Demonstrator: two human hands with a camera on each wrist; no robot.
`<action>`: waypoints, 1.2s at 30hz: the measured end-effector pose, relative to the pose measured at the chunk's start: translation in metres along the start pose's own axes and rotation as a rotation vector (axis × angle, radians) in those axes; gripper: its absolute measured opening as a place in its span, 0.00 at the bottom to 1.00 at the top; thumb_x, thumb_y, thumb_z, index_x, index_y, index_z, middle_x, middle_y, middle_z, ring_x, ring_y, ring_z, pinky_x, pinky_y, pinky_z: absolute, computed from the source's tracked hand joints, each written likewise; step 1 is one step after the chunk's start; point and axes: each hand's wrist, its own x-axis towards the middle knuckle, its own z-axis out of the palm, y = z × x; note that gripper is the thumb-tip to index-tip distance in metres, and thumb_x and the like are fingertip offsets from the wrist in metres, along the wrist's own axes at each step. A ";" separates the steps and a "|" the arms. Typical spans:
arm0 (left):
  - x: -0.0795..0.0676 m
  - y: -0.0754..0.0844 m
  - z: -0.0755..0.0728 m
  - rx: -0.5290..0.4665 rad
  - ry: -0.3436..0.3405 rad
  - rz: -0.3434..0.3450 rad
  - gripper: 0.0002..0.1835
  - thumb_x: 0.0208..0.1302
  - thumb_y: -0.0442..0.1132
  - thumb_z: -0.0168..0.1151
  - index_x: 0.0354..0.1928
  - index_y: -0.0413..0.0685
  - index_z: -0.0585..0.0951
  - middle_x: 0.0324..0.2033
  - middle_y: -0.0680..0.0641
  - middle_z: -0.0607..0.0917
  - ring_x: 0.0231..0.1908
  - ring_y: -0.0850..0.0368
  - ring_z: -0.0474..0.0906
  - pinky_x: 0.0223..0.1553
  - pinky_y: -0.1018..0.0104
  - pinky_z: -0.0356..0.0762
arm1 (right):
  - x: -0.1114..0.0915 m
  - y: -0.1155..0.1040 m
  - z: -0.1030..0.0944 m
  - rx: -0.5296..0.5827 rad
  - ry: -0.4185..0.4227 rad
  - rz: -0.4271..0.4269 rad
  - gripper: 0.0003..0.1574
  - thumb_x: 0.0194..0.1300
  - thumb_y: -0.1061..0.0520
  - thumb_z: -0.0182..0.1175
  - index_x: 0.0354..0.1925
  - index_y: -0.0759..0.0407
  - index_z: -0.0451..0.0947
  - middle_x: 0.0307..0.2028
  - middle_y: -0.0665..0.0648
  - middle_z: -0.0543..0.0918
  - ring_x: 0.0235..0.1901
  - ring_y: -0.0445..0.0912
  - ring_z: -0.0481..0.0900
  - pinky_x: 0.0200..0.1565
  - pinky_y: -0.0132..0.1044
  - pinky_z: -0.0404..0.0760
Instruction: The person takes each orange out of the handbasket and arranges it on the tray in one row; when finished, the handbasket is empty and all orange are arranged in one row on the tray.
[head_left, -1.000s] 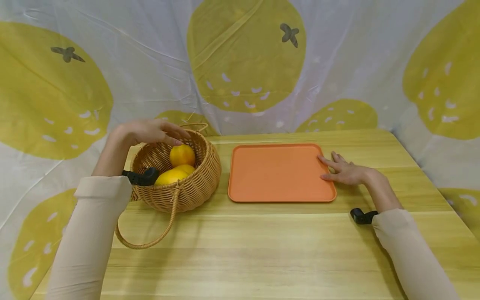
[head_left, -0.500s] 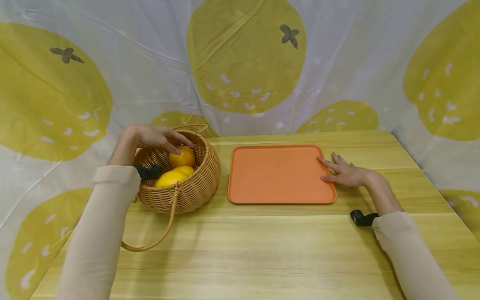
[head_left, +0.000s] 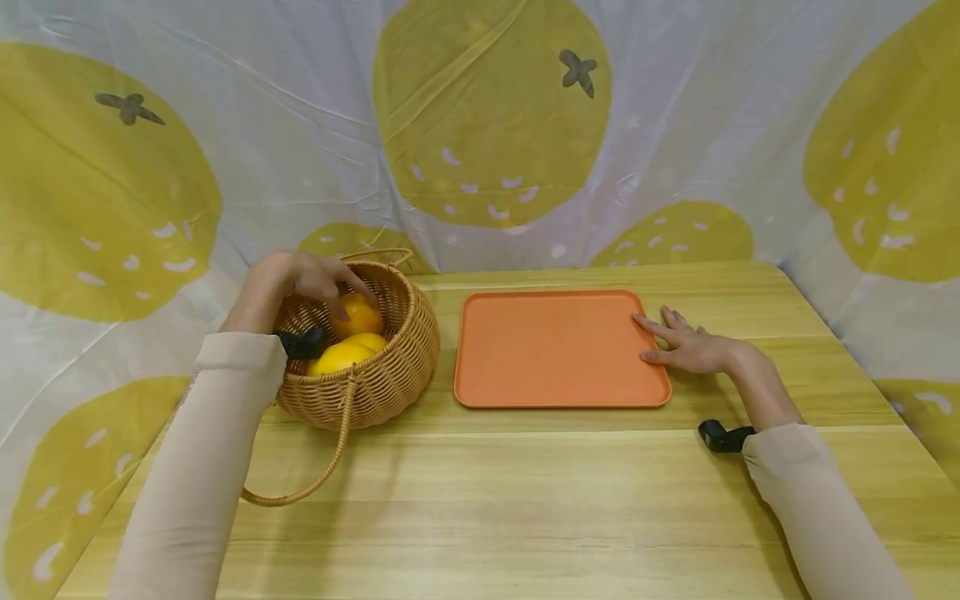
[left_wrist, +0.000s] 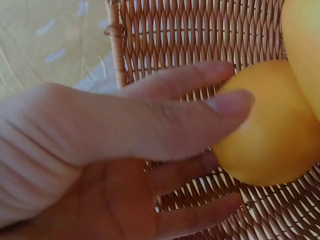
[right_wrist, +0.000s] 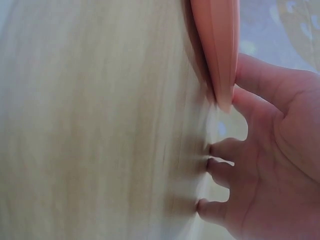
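Observation:
My left hand reaches over the rim into a wicker basket on the left of the table. Its thumb and fingers are around an orange; in the left wrist view the thumb lies across the near side of the orange, and the other fingers are partly behind it. Yellow fruit lies beside the orange, nearer the front rim. At the right, my right hand touches the edge of an orange tray with thumb and index finger. Its other fingers rest spread on the wooden surface.
One basket handle droops over the near side onto the table; the other handle stands at the back. A cloth with large yellow prints hangs behind the table and at both sides.
My left hand has lowered from above the basket and moved slightly right, its thumb and fingers coming around the orange. The right hand and tray have stayed in place.

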 end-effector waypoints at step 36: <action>0.014 0.015 0.016 0.167 0.101 -0.023 0.32 0.53 0.20 0.70 0.61 0.49 0.85 0.60 0.33 0.80 0.51 0.46 0.73 0.51 0.56 0.76 | 0.002 0.001 0.001 -0.020 0.006 0.010 0.51 0.80 0.40 0.51 0.83 0.59 0.38 0.78 0.79 0.24 0.77 0.74 0.22 0.70 0.77 0.27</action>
